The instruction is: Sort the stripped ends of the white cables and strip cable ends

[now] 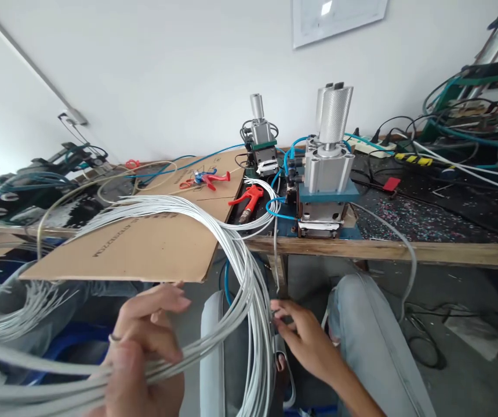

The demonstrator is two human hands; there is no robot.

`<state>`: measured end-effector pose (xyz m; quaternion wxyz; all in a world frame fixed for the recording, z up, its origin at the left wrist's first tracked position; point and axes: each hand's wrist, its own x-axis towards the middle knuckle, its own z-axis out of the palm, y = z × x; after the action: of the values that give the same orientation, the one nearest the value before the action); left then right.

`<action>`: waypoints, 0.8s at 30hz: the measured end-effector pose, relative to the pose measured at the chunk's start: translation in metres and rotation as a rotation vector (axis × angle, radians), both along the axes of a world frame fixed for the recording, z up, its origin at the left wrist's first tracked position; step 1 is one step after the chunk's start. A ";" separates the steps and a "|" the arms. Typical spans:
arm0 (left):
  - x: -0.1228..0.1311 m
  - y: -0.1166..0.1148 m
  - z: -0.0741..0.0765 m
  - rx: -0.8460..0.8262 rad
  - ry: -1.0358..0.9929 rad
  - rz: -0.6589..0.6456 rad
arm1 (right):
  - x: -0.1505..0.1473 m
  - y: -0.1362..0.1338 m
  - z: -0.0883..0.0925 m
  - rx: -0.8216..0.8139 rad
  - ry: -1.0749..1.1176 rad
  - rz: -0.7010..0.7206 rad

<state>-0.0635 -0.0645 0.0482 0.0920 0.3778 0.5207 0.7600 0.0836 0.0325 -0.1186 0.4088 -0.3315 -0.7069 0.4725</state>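
A thick bundle of white cables (245, 272) arches from the cardboard sheet over the table edge and down between my knees. At the lower left, my left hand (144, 353) is closed around part of the bundle, thumb in front and fingers curled over it. My right hand (303, 336) sits just right of the hanging cables, its thumb and fingertips pinched together near a thin grey strand (277, 260). Whether the fingertips hold that strand is too small to tell.
The cardboard (153, 249) overhangs the table edge. A silver pneumatic machine (329, 168) stands near the front edge, a smaller one (262, 139) behind it. A red air gun (251, 200) lies between them and the cardboard. Another person's leg and cables (26, 315) are at left.
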 end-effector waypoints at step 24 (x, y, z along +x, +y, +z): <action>0.020 0.007 0.002 0.095 -0.379 -0.551 | -0.002 -0.065 -0.046 -0.577 0.014 0.163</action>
<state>-0.0438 -0.0573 0.0502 0.3716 0.3600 0.3367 0.7867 0.0813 -0.0322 -0.1641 0.2634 -0.3729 -0.5650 0.6873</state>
